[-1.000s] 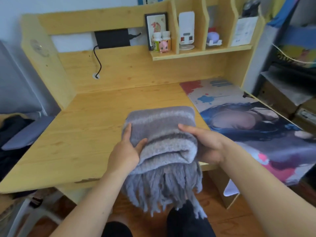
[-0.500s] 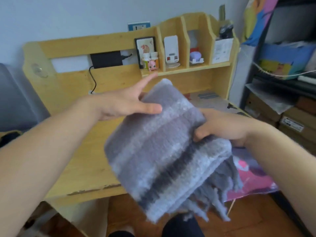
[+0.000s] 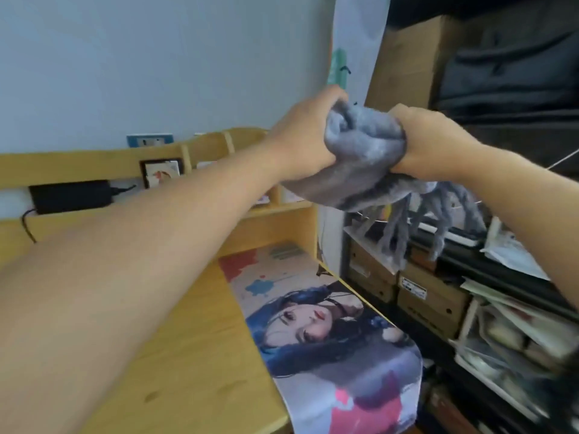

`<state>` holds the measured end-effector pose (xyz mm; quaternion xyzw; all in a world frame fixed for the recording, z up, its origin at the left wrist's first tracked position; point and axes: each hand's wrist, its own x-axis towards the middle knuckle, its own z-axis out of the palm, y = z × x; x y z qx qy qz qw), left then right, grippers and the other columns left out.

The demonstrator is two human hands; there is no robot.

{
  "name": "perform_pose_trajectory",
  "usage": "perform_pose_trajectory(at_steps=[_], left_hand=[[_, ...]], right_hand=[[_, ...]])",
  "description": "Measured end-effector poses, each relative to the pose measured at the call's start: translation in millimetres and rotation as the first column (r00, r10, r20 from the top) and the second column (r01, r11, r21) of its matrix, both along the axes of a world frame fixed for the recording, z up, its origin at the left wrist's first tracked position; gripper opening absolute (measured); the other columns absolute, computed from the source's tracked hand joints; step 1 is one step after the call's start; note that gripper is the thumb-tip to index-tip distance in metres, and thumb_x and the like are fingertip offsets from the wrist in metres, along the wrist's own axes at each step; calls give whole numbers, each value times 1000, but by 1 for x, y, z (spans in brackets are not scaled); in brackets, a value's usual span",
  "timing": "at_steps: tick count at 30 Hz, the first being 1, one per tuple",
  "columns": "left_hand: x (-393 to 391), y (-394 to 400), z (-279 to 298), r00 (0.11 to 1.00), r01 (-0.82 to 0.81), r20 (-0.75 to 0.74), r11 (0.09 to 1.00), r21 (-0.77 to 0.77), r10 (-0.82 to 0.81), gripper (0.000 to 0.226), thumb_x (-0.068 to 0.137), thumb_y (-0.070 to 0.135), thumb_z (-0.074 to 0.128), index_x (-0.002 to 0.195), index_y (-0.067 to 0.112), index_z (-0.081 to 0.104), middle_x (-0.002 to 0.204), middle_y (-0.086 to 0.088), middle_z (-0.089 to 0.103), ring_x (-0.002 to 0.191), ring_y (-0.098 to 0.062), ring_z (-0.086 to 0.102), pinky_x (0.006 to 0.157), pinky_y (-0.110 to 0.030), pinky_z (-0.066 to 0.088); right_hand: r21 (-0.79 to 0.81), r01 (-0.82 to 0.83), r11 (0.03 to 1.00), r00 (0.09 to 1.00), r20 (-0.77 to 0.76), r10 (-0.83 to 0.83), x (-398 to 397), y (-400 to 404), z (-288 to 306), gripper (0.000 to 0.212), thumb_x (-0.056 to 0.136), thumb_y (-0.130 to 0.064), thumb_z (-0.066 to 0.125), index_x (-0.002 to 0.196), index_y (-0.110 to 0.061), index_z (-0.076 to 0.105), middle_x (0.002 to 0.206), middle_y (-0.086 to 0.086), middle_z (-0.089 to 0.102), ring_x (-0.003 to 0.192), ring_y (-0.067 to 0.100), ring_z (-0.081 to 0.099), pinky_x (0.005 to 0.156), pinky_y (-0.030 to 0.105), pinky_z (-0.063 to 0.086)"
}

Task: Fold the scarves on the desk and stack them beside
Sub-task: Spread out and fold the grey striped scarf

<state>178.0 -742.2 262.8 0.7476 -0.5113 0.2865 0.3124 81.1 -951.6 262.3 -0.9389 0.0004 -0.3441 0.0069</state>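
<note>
Above desk (image 3: 175, 355) | left hand (image 3: 305, 142), right hand (image 3: 434, 142) | both grips clenched on grey scarf (image 3: 363, 158)

Printed desk mat (image 3: 329, 333) on wood; black adapter (image 3: 72, 196), wall socket (image 3: 149, 140); cardboard boxes (image 3: 429, 296) on shelving

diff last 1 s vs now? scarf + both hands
The folded grey scarf left the desk: it lay at the front edge, was lifted, and is now carried up and to the right, toward the shelves. Its flat fold has bunched up. The left hand and right hand went from flat pressing to closed grips on either end. Unchanged: both hands keep hold, fringe hangs down, the printed mat lies as before.
</note>
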Motion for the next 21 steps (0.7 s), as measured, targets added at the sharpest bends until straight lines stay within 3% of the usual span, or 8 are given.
perform_pose_trajectory(at_steps=[2,6,8,12,15,17,19,21], left_hand=[[17,-22,-37,989,-74,127,997,3,73,31,79,21,63,109,25,54,103,3,64,90,-22,61,74,-40,52],[38,-46,-152,959,-155,254,982,108,124,46,71,2,69,112,17,54,114,-6,59,108,-30,55,82,-37,41],[40,-45,-226,951,-185,285,957,222,118,45,69,2,65,111,13,55,116,-8,57,113,-33,53,91,-43,44],[29,-12,-341,958,-134,285,908,397,17,44,73,6,70,114,13,55,120,-10,55,110,-36,54,100,-49,44],[30,-2,-354,989,-56,147,931,360,2,37,77,17,65,113,13,59,121,-7,56,114,-35,53,104,-49,41],[31,-1,-352,998,-28,60,938,345,8,36,79,27,65,113,15,60,120,-3,56,116,-32,52,105,-47,39],[28,-4,-354,1000,-3,13,940,340,-2,35,83,33,63,115,19,59,120,0,54,117,-29,51,105,-47,38],[29,-4,-354,999,0,-32,940,342,12,34,87,39,59,118,22,59,118,3,54,117,-25,51,102,-47,39]], right_hand=[[-107,50,993,996,85,-41,22,-23,-35,37,76,-27,68,108,-14,53,101,16,64,94,41,59,74,47,49],[-148,222,964,975,59,-216,54,-45,-149,54,64,-25,83,106,-10,53,112,15,59,100,39,53,75,47,48],[-164,195,967,979,-29,-202,63,-46,-225,50,62,-15,80,103,-9,52,117,14,56,101,39,51,73,47,48],[-203,11,979,912,-400,-94,57,-29,-333,56,56,-11,77,107,-12,54,142,13,52,120,36,51,81,44,44],[-14,-29,999,798,-602,15,60,-28,-307,42,68,-9,65,107,-22,54,148,5,48,136,28,45,100,39,43],[129,30,991,680,-730,74,73,-30,-260,33,79,-5,55,98,-33,55,131,1,57,123,23,53,94,30,45],[191,89,978,743,-666,63,99,-27,-224,24,93,-15,53,108,-31,62,126,2,61,118,26,57,97,32,45],[164,84,983,872,-489,7,132,-21,-223,35,102,-40,47,133,-27,57,142,3,55,134,30,47,111,43,37]])
